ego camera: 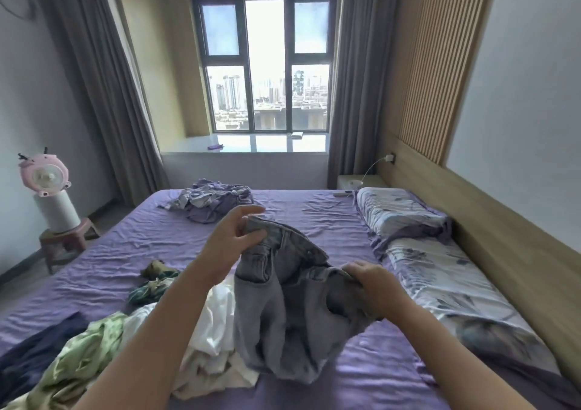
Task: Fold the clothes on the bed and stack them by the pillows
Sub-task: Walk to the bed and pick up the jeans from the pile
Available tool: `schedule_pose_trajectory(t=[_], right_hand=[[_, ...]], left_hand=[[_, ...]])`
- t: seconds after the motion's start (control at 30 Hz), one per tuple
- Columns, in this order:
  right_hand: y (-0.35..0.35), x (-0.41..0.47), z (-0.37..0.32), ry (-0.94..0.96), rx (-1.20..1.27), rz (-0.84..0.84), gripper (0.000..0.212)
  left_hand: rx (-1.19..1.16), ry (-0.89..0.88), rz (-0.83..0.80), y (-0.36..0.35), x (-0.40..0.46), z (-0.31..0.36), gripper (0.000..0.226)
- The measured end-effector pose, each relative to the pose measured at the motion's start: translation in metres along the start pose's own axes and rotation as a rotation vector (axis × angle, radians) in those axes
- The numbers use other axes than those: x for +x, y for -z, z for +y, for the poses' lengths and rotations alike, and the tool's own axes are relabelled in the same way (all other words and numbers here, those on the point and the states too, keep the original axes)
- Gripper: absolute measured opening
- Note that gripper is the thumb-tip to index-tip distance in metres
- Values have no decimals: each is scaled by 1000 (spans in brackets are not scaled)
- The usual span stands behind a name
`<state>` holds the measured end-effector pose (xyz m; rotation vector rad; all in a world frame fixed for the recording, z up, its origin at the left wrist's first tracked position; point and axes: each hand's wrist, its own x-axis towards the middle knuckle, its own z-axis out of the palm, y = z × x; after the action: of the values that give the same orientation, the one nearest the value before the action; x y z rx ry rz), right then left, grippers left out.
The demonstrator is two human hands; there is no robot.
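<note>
You stand at the near edge of the bed (314, 221), the headboard (490, 230) to your right. The pillows (405, 214) lie along that side. Between your left hand (226, 246) and right hand (374, 284), jeans (283, 309) hang over the sheet. Loose clothes (103, 346) lie to their left. A crumpled heap (213, 200) sits at the far edge, before the window (264, 63). A fan (47, 177) stands left of the bed.

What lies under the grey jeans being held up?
Under the grey jeans lie a white garment and the purple sheet. Whatever lies directly beneath their folds is hidden.
</note>
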<state>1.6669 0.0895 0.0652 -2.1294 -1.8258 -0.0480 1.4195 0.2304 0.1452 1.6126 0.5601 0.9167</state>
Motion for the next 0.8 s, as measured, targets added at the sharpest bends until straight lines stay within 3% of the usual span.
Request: schedule_pose_trajectory(t=[0.13,0.23,0.37,0.6,0.7,0.8], right_hand=[[25,-13,-34,-147,81,127,34],[50,-22,-60,-180,-32,186,36],[99,-43,-92,-138,-149,293,40],[190,-76,-136,-66,-319,657,27],[199,-88,-137,-47,-388,622,27],[178,-98,-122,-57,-406,428,30]], left_hand=[[230,-41,-4,23,-22,20,55],[396,-72,9,33,-39,38,60],[397,-173,26,40,-62,75,61],[385,-434,47,45,-80,152,50],[433,-413,18,42,-80,152,27],[456,-289,-20,31,-76,115,18]])
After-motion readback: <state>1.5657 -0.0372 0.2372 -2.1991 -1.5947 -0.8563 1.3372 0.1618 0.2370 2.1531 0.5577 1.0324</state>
